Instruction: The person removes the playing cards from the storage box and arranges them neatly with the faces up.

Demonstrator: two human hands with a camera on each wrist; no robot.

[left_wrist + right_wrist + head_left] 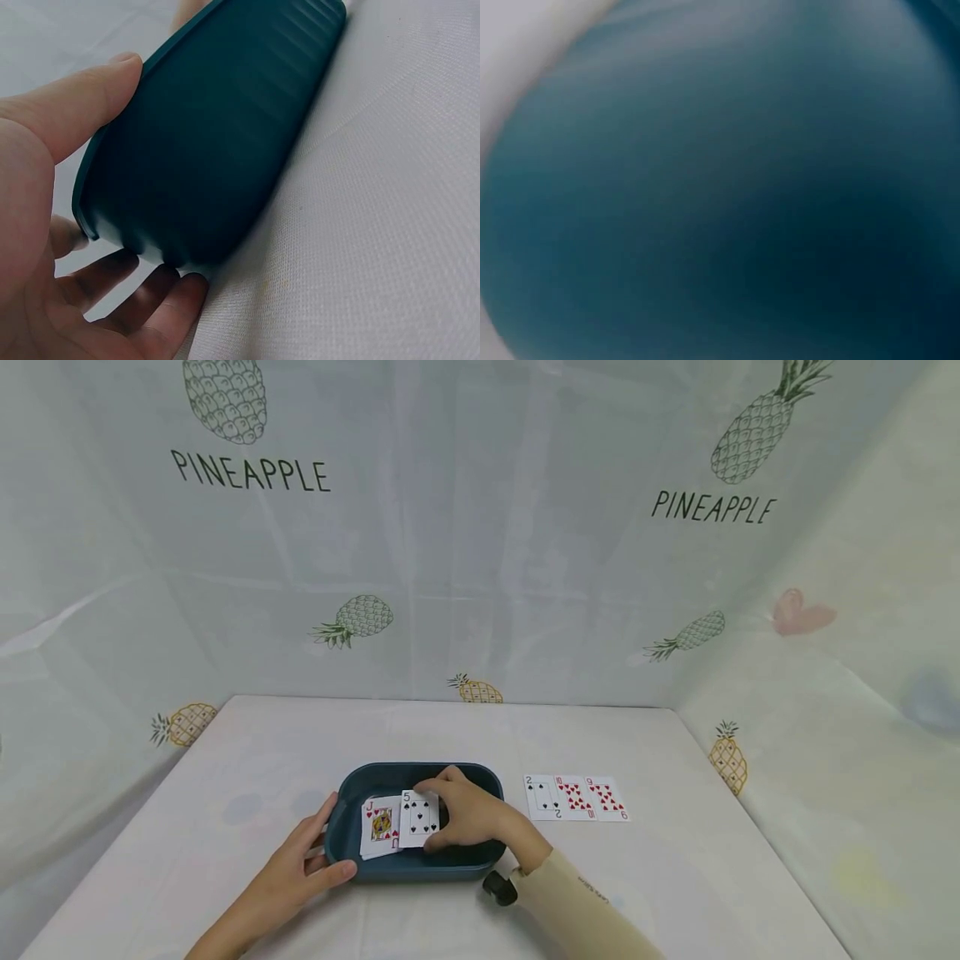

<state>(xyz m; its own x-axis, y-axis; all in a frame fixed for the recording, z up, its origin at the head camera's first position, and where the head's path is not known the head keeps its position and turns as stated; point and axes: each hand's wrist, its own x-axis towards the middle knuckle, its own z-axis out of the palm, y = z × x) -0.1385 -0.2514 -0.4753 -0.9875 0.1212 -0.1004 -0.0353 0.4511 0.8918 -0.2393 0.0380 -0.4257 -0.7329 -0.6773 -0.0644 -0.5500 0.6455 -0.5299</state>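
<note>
Tray (412, 874): keep steady.
Left hand (296, 862): grips tray's left end.
Right hand (472, 814): inside tray, seemingly pinching black five (417, 820); wrist view blurred.
Card row (576, 798): right of tray.
Red jack (381, 827): in tray; avoid dragging it.

PINEAPPLE stands twice on the backdrop (480, 543); a J card (381, 827) and 5 card (417, 820) in the tray (412, 874); 2, 10, 9 on the card row (576, 797) nearer the table's (675, 877) right edge.

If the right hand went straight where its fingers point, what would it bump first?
Probably the jack of hearts, just past the five of spades the right hand holds; if it passes above that, the tray wall. Height is unclear.
</note>
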